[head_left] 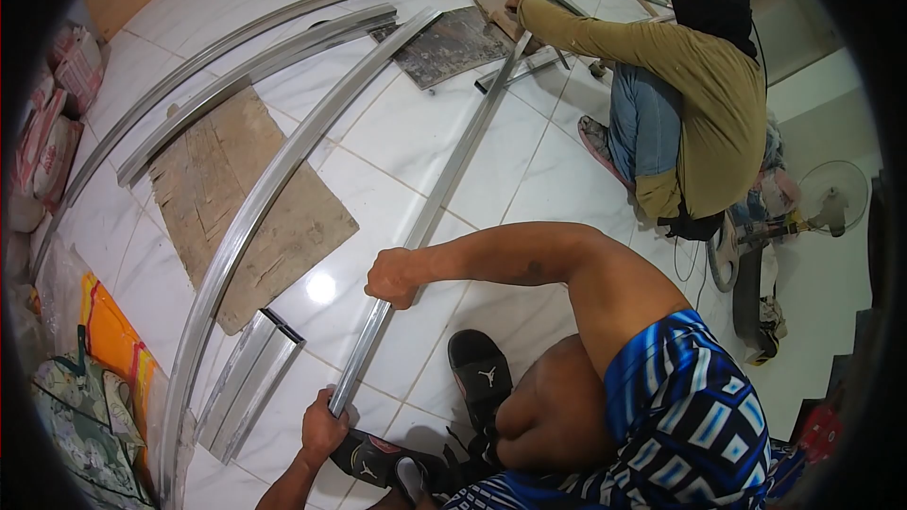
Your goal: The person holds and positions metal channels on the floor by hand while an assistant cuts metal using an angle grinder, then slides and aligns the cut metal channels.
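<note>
A long, thin metal channel (456,165) runs diagonally over the tiles, from near my feet up to the co-worker. Wrapped round its lower middle is my right hand (393,278), fingers closed. At the near end, beside my black sandal (387,461), my left hand (323,423) grips the same channel. The channel's far end lies by the hands of a crouching co-worker (704,104) in a tan long-sleeved top, next to a short metal piece (520,70).
More long metal channels (274,184) lie to the left, with short channel pieces (248,387) below. A worn brown board (250,208) and a dark stained board (449,47) rest on the tiles. Sacks (47,146) line the left edge; a fan (833,198) stands right.
</note>
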Motion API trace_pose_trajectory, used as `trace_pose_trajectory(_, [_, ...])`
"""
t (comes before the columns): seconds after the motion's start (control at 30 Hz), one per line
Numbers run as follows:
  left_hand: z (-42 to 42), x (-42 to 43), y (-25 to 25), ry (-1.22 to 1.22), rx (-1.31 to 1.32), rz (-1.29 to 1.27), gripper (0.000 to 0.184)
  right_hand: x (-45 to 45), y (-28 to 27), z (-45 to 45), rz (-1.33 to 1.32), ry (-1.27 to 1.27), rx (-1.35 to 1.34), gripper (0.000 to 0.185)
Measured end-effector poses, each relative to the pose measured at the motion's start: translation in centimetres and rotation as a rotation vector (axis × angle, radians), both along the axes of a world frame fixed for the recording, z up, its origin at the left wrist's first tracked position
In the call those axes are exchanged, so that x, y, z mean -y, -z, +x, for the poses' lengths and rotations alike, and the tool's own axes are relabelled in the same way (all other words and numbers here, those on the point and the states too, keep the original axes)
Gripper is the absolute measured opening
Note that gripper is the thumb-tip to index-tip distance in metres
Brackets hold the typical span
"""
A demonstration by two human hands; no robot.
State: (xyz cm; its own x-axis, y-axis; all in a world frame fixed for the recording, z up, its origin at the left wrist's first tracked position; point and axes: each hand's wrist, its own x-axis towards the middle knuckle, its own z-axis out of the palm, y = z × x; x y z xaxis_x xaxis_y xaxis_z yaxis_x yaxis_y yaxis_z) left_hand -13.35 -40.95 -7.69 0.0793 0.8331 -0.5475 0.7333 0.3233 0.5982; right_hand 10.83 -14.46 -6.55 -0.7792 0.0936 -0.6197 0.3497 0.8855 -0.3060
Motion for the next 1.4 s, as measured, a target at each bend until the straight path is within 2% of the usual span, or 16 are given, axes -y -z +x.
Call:
trace_pose_trajectory(0.07, [0.0,0.0,-0.2,0.002,0.005,0.004,0.044,0.1,1.3,0.1,0.005,0.017,0.003,0.024])
trace_pose_trajectory(0.37, [-0.1,-0.1,-0.1,0.002,0.007,-0.05,0.044,0.0,1.0,0.0,0.0,0.012,0.02,0.023])
trace_pose_trajectory(0.73, [0.0,-0.1,-0.1,0.006,-0.001,0.006,0.045,0.1,1.0,0.0,0.002,0.019,0.016,0.023])
trace_pose_trajectory(0.83, [0.0,0.0,0.0,0.01,0.0,0.007,0.045,-0.2,0.8,-0.1,-0.024,-0.04,0.055,0.031])
trace_pose_trajectory(1.4, [-0.1,0.0,0.0,0.024,-0.018,-0.001,0.043,-0.2,0.7,-0.1,-0.019,-0.046,0.065,0.032])
